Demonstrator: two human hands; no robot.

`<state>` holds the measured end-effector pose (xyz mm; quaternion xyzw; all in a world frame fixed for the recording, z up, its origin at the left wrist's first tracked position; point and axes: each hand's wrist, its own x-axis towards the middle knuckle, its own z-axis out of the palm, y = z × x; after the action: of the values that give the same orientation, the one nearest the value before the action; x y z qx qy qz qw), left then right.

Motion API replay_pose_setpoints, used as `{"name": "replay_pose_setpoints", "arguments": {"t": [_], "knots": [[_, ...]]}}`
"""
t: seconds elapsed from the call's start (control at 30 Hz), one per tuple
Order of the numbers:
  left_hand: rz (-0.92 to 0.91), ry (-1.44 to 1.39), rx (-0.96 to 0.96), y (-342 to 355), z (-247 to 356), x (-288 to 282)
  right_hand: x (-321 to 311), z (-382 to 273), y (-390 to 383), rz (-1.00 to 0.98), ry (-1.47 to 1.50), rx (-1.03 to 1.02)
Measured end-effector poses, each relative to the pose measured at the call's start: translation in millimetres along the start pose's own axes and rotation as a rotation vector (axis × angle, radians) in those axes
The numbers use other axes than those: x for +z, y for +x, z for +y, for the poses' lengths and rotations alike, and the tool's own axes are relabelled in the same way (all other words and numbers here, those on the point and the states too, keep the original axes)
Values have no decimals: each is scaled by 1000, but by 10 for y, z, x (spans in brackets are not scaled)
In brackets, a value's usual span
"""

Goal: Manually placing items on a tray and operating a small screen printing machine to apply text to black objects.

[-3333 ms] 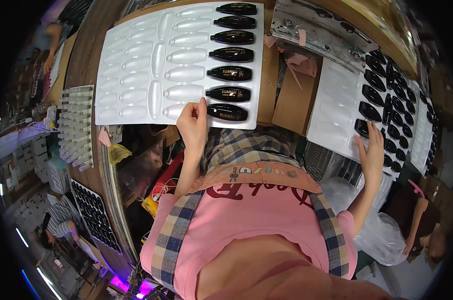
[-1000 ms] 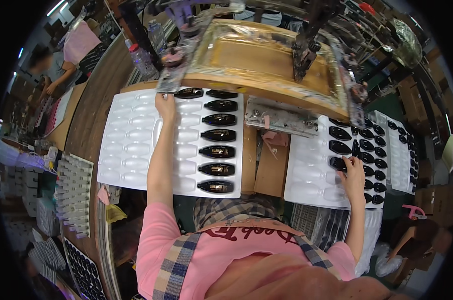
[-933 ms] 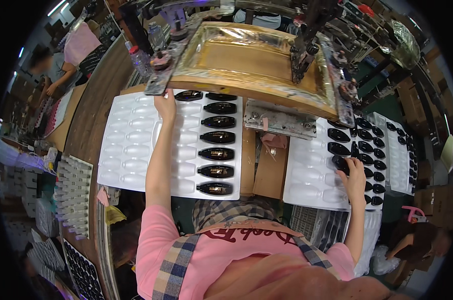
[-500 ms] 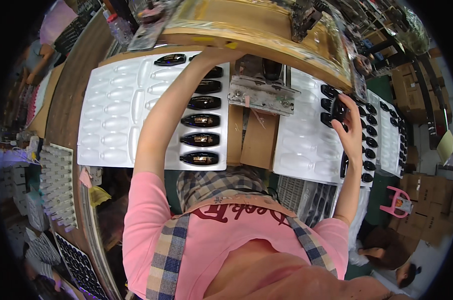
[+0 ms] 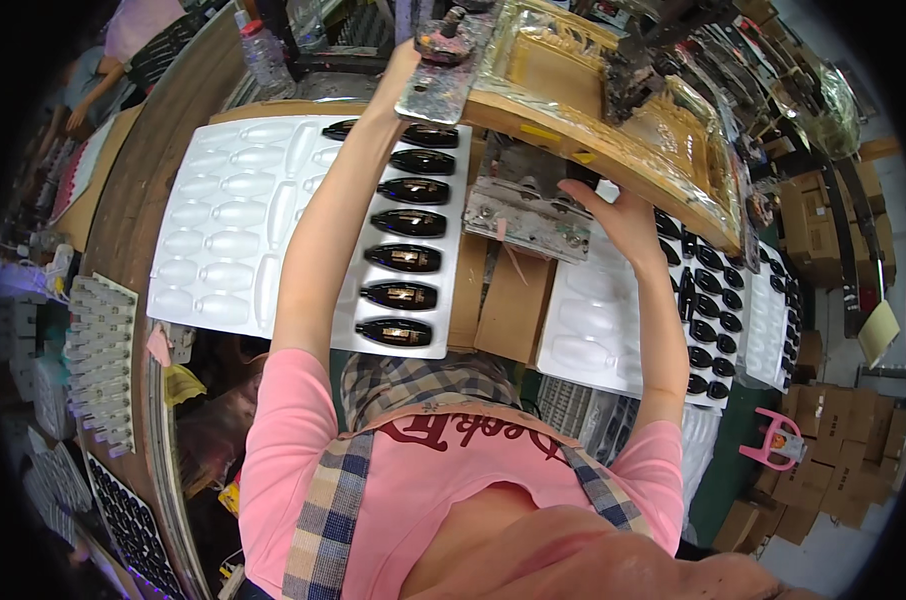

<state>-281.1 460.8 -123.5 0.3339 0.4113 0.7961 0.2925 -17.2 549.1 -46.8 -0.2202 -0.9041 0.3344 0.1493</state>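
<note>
My left hand (image 5: 405,72) is up at the left end of a raised wooden screen frame (image 5: 573,135), beside a stained metal bracket (image 5: 435,92). The bracket covers most of its fingers. My right hand (image 5: 625,222) reaches under the frame's front edge, thumb stretched toward a metal jig (image 5: 528,212). Its other fingers are hidden, and a dark shape by the thumb is too covered to name. Left of the jig, a white moulded tray (image 5: 243,235) carries a column of glossy black bottles (image 5: 401,258) with gold print. More black bottles (image 5: 708,305) lie in a white tray (image 5: 588,350) on the right.
Brown cardboard (image 5: 513,310) lies between the trays. A wooden bench (image 5: 138,215) runs along the left, with a rack of pale pieces (image 5: 101,360) on it. Cartons (image 5: 833,440) and a pink stool (image 5: 773,438) stand at the right. A co-worker's arm (image 5: 95,98) shows far left.
My right hand has moved left from the right tray, where it held a black bottle, to the jig. My left hand has moved farther up. The frame sits more to the right in view.
</note>
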Motion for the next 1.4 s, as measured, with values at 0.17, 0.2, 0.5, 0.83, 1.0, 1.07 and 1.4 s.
{"name": "replay_pose_setpoints", "arguments": {"t": [0.17,0.2,0.5,0.83,1.0,1.07,1.4], "knots": [[352,54,7,-554,407,-738,240,2,32,-140,90,113],[421,88,27,-690,374,-899,232,17,28,-141,72,71],[847,173,-79,-1307,-265,-1529,-287,626,-461,19,-162,84],[805,672,-52,-1371,-345,-1547,-427,914,-1172,-61,-605,384],[859,676,-31,-1295,-323,-1561,-553,951,-1264,-199,-533,365],[884,756,-56,-1295,-331,-1586,-610,994,-1304,-213,-572,345],[521,1617,323,-1493,-236,-1558,-783,763,-1273,-106,-698,254]]}}
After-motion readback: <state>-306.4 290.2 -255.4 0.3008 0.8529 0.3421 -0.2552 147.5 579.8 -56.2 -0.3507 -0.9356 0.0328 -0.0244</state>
